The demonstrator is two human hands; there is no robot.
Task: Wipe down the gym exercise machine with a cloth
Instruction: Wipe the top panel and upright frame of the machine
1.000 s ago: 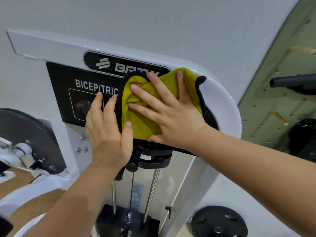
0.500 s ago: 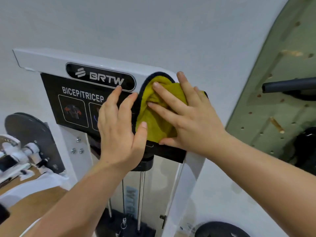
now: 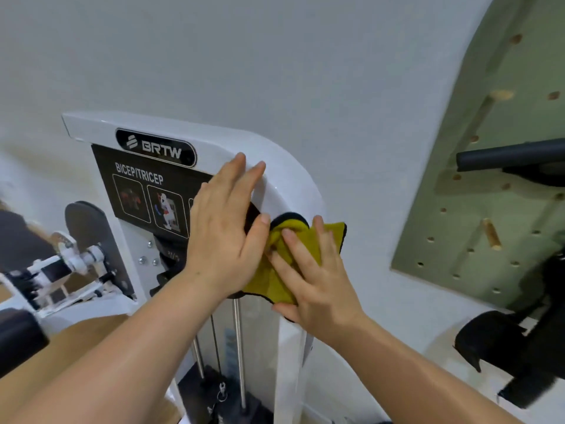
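Cloth: yellow, dark-edged, bunched and pressed flat against the right upright of the exercise machine, just below the rounded top corner of its white frame.

Right hand: lies palm-down on the cloth, fingers straight and spread, pressing it onto the frame.

Left hand: flat on the machine just left of the cloth, fingers straight and close together, tips reaching the top curve of the frame; the thumb touches the cloth's upper edge.

Name badge: black oval on the top bar, lettered BRTW.

Instruction panel: black, headed BICEP/TRICEP, with small pictures; its right part is hidden behind the left hand.

Steel rods: upright inside the frame, below both hands, running down to the dark weight stack.

Round black disc: left of the frame, beside white fittings.

Pegboard: green, on the wall to the right, well apart from the machine, with wooden pegs; a black bar juts across it.

Wall: plain, pale, behind everything.
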